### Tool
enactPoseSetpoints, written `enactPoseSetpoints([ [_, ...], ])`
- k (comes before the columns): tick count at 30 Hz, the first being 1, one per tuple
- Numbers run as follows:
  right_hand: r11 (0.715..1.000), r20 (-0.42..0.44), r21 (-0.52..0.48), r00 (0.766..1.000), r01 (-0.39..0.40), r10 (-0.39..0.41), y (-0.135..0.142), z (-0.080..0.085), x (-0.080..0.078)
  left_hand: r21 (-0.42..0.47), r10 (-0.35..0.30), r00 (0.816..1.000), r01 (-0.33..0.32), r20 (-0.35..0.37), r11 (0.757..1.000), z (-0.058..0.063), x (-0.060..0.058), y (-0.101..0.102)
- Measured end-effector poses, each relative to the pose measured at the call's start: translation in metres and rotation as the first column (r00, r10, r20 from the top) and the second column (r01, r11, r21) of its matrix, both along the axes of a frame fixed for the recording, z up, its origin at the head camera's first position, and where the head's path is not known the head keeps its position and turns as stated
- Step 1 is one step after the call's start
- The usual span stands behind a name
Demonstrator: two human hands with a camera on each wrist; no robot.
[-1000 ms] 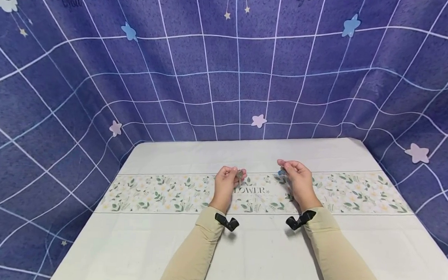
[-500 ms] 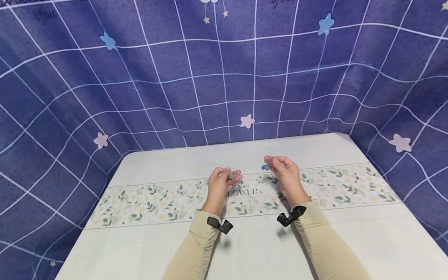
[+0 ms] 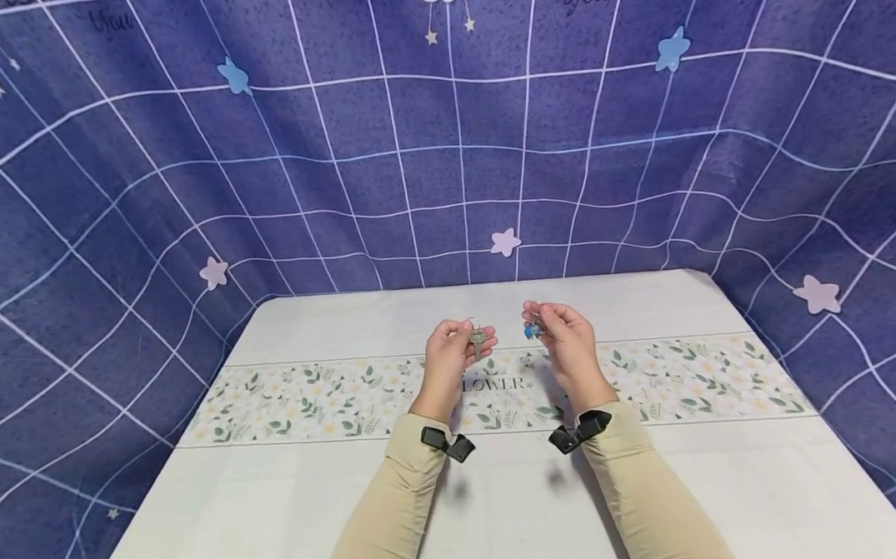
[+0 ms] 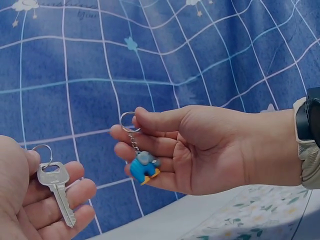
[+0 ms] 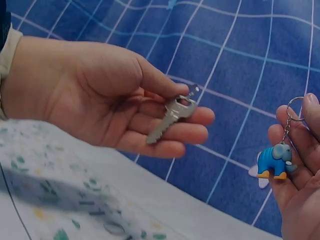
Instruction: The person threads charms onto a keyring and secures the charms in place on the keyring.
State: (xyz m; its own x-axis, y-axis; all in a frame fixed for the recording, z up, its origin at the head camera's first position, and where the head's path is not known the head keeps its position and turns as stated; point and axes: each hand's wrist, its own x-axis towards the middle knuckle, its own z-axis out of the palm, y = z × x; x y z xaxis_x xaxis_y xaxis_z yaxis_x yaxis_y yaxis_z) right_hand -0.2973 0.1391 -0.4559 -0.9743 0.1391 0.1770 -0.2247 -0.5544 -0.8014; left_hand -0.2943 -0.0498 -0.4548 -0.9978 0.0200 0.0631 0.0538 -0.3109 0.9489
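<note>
My left hand [image 3: 444,367] pinches a small metal ring between thumb and index finger. A silver key [image 4: 62,197] hangs from that ring in front of the spread fingers, its toothed blade pointing down. My right hand [image 3: 574,352] pinches a larger split ring [image 5: 288,109] at thumb and fingertip. From it a short chain [image 5: 286,131] carries a blue elephant keychain [image 5: 273,162] with a grey head and yellow feet. Both hands are raised over the table with palms turned inward, and a gap separates key from keychain.
Below lies a table [image 3: 280,506] with a white cover and a floral printed band [image 3: 293,398] across it. A blue gridded curtain [image 3: 332,183] with stars rises behind and along both sides. Black camera mounts [image 3: 448,444] sit on both wrists.
The right hand has come closer to the left, bringing the elephant keychain nearer the key. The key now shows its flat face more fully. The head view has shifted slightly.
</note>
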Motion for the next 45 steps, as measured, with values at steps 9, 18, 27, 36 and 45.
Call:
enactPoseSetpoints([
  [9,1.0,0.006,-0.014,1.0,-0.003,0.003,-0.008,0.011,0.003,-0.02,-0.02,0.996,0.018,-0.082,1.0,0.009,0.002,0.001],
  [18,0.999,-0.005,0.029,1.0,-0.021,0.022,-0.01,0.017,0.009,-0.08,-0.01,0.989,-0.002,-0.149,0.997,0.013,0.007,0.002],
  [27,0.997,-0.03,0.069,0.999,-0.029,0.032,-0.015,0.021,0.014,-0.092,0.046,0.977,-0.067,-0.208,0.994,0.019,0.009,0.008],
  [36,0.996,-0.054,0.082,0.998,-0.026,0.03,-0.022,0.024,0.017,-0.048,0.056,0.968,-0.069,-0.246,0.996,0.022,0.011,0.006],
  [45,0.995,-0.04,0.081,0.998,-0.05,0.054,-0.026,0.024,0.018,-0.053,0.097,0.96,-0.115,-0.264,0.992,0.022,0.012,0.005],
])
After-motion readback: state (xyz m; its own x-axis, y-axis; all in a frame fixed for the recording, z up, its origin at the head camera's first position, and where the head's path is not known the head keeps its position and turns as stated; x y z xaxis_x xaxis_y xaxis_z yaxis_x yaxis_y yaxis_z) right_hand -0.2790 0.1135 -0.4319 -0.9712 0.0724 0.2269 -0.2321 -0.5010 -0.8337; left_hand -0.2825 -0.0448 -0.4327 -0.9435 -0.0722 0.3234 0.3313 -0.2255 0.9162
